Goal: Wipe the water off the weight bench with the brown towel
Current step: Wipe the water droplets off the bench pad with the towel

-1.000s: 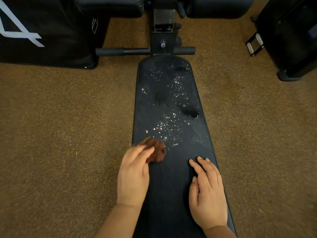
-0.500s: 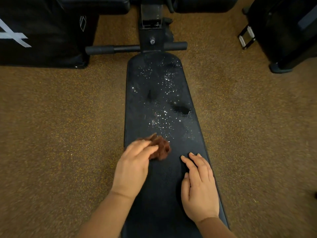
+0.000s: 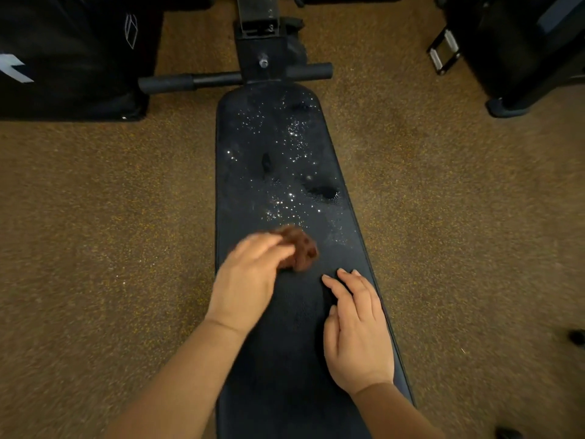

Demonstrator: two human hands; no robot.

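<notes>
The left hand (image 3: 250, 280) grips the bunched brown towel (image 3: 299, 248) on the weight bench (image 3: 285, 391), near the water droplets (image 3: 291, 172); the right hand (image 3: 357, 331) rests flat, fingers straight.

We look down on speckled brown carpet (image 3: 95, 236) under warm, dim light. A black padded block (image 3: 63, 58) with white markings sits at upper left; dark equipment (image 3: 522, 42), possibly a machine base, fills the upper right corner.

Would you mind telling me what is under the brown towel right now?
The brown towel lies on the weight bench pad, with the left hand on it. Water droplets show beyond it; any water beneath is hidden.
</notes>
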